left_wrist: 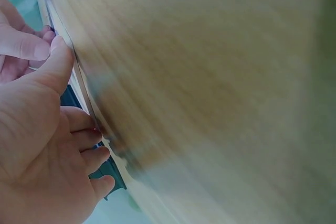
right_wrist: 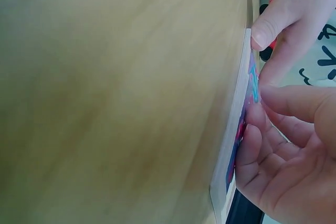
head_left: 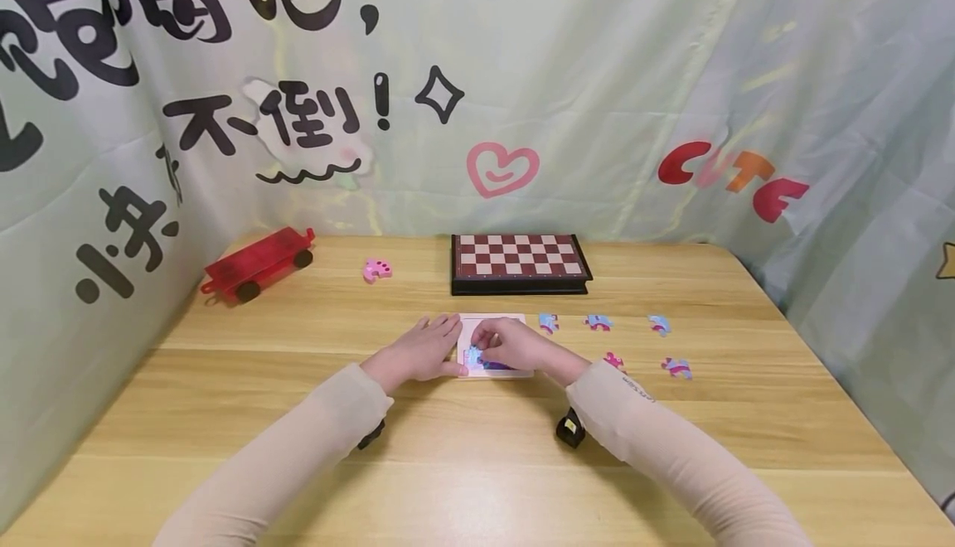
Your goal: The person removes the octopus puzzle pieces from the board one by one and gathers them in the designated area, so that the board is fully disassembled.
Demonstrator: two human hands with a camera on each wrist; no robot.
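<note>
A small white-bordered puzzle board lies flat on the wooden table, with pink, blue and purple colours inside its frame. My left hand rests at the board's left side, thumb on the lower left corner and fingers stretched out. Over the board, my right hand pinches a light blue puzzle piece between thumb and fingers, low at the left part of the frame. Fingers partly hide that piece. To the right lie several loose puzzle pieces, among them a blue one and a pink one, partly behind my right forearm.
Behind the board stands a checkered chessboard box. A red toy wagon sits at the back left, near a pink spotted piece. Printed cloth hangs around the table's back and sides.
</note>
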